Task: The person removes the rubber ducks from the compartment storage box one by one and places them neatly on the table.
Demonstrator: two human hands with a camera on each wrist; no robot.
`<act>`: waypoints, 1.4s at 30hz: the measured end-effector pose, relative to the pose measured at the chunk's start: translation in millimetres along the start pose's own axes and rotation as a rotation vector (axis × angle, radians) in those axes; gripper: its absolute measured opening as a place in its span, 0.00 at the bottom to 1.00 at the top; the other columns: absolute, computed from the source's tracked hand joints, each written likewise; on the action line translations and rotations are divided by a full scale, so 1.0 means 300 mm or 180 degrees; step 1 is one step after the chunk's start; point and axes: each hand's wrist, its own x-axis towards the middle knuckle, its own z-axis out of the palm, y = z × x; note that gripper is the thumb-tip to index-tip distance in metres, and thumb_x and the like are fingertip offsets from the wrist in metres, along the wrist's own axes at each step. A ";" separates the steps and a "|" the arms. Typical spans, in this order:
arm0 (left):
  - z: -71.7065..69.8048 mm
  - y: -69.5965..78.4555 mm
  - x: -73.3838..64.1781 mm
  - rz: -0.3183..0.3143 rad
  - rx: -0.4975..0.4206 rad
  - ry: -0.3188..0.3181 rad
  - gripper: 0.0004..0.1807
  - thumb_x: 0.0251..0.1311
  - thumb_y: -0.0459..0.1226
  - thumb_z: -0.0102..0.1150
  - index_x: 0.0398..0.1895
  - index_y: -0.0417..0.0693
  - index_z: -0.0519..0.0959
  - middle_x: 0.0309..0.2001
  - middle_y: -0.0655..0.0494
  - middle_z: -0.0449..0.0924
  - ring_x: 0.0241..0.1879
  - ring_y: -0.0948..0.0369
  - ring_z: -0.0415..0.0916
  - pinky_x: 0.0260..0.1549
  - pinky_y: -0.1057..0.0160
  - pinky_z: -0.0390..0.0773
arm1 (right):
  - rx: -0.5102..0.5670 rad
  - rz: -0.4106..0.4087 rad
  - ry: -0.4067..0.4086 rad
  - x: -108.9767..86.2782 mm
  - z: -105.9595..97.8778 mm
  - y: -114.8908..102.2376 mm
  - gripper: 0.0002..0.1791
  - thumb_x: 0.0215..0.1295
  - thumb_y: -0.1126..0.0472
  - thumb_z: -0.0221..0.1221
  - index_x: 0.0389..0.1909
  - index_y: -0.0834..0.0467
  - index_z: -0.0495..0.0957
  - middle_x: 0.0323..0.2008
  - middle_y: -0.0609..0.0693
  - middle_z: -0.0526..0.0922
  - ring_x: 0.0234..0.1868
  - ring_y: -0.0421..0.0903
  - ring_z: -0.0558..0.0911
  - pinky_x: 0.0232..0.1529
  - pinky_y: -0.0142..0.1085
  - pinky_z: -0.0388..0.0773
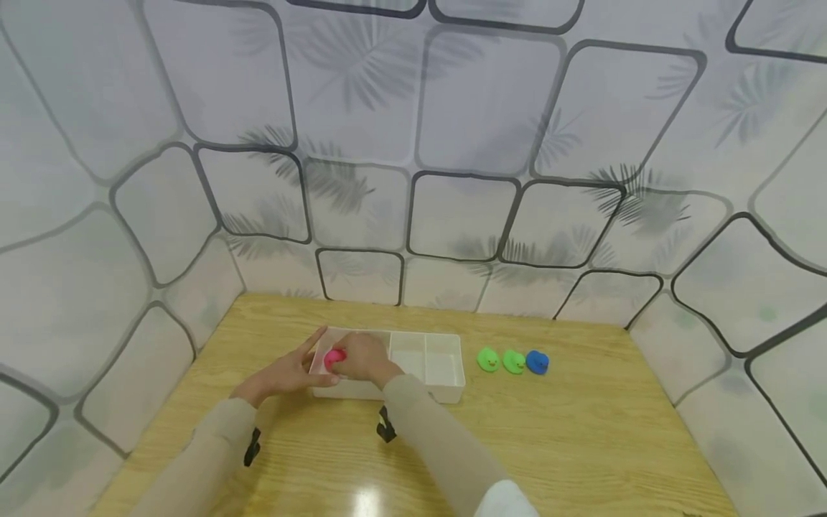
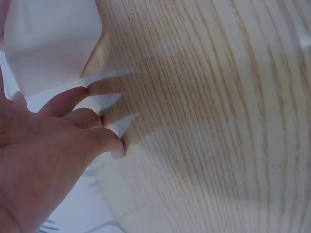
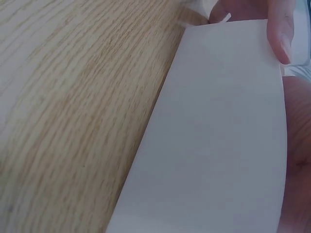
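Note:
A white divided box [image 1: 447, 393] lies lengthwise on the table. My right hand [image 1: 364, 357] reaches down into its left compartment and pinches a pink toy duck [image 1: 334, 357], which the fingers partly cover. At the box's left end, my left hand [image 1: 287, 373] grips it, with the thumb over the front wall and the index finger along the far left corner. In the left wrist view, the other fingers [image 2: 80, 116] of that hand are bent, their tips down at the tabletop. The right wrist view is mostly filled by the box's outer wall [image 3: 209, 136].
Right of the box, a green toy duck [image 1: 487, 360], another green duck [image 1: 514, 362] and a blue duck [image 1: 538, 362] form a row. The wooden table [image 1: 581, 431] is bounded by a patterned curtain [image 1: 465, 215] at the back and sides.

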 end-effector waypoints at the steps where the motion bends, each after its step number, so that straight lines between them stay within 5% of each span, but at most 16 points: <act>1: 0.002 -0.001 0.001 -0.0005 -0.0008 0.0001 0.66 0.62 0.57 0.73 0.87 0.67 0.30 0.82 0.28 0.49 0.79 0.31 0.55 0.73 0.28 0.61 | 0.0020 -0.0021 0.0003 -0.001 0.001 0.003 0.16 0.68 0.50 0.70 0.53 0.51 0.89 0.39 0.41 0.89 0.35 0.37 0.76 0.39 0.29 0.74; 7: 0.008 -0.001 0.005 -0.0063 0.0045 0.0032 0.67 0.61 0.59 0.73 0.87 0.65 0.31 0.81 0.28 0.53 0.79 0.30 0.56 0.72 0.26 0.59 | 0.0088 -0.0133 0.0070 -0.008 -0.007 0.012 0.10 0.70 0.50 0.67 0.46 0.50 0.90 0.34 0.40 0.88 0.34 0.36 0.78 0.42 0.29 0.77; 14: 0.003 0.007 -0.006 -0.0092 0.0175 0.0076 0.68 0.60 0.60 0.72 0.87 0.63 0.31 0.81 0.30 0.55 0.79 0.29 0.55 0.72 0.24 0.58 | 0.0386 -0.0055 0.0117 -0.018 -0.028 0.015 0.19 0.70 0.51 0.66 0.58 0.53 0.87 0.40 0.42 0.89 0.40 0.38 0.80 0.43 0.30 0.77; 21: 0.003 0.006 -0.010 -0.0096 0.0152 0.0047 0.67 0.61 0.60 0.72 0.87 0.64 0.30 0.81 0.28 0.54 0.78 0.28 0.55 0.72 0.25 0.58 | 0.0646 -0.0086 0.0127 -0.032 -0.058 0.016 0.18 0.70 0.51 0.66 0.57 0.53 0.86 0.36 0.44 0.86 0.36 0.38 0.77 0.35 0.28 0.73; 30: 0.001 0.007 -0.001 -0.0068 0.0150 0.0031 0.67 0.62 0.60 0.72 0.87 0.62 0.30 0.80 0.28 0.54 0.78 0.28 0.57 0.71 0.25 0.59 | 0.0716 -0.0139 0.0166 -0.052 -0.107 0.017 0.23 0.72 0.50 0.65 0.63 0.56 0.84 0.52 0.47 0.89 0.55 0.45 0.85 0.57 0.36 0.81; 37: 0.002 -0.003 0.005 -0.0072 0.0144 0.0026 0.67 0.62 0.60 0.71 0.87 0.63 0.30 0.81 0.28 0.54 0.78 0.30 0.57 0.71 0.26 0.61 | 0.0731 -0.0326 0.0094 -0.073 -0.137 0.015 0.22 0.74 0.52 0.62 0.63 0.58 0.82 0.46 0.46 0.87 0.44 0.43 0.82 0.48 0.31 0.78; 42: 0.003 -0.006 0.006 -0.0059 0.0109 0.0025 0.67 0.62 0.60 0.72 0.87 0.63 0.30 0.80 0.27 0.53 0.79 0.31 0.57 0.72 0.28 0.62 | 0.0681 -0.0403 0.0032 -0.083 -0.151 0.021 0.19 0.77 0.50 0.61 0.60 0.56 0.83 0.51 0.47 0.87 0.54 0.46 0.85 0.57 0.38 0.81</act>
